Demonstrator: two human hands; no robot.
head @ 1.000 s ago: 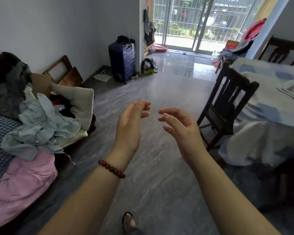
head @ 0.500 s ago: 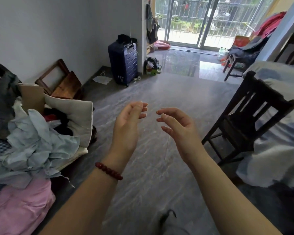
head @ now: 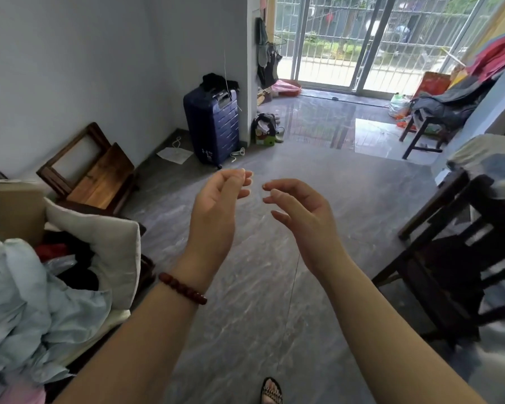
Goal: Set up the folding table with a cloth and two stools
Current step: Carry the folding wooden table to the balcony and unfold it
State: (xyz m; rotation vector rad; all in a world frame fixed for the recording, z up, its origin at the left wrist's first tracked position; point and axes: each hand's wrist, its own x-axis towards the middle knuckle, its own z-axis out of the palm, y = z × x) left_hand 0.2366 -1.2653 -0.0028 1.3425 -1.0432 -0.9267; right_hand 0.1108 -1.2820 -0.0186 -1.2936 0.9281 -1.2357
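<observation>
Grey floor point(head: 251, 330), folding table point(head: 99, 185) tilted (against wall point(head: 70, 68))

Left hand point(head: 216, 211) and right hand point(head: 301, 217) hover apart, fingers loosely curled, above grey floor point(head: 303, 158).

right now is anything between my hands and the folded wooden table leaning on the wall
Nothing visible does. The left hand and right hand are raised over bare floor that runs across to the folded wooden table by the wall. A white cushion crowds only its near side.
</observation>
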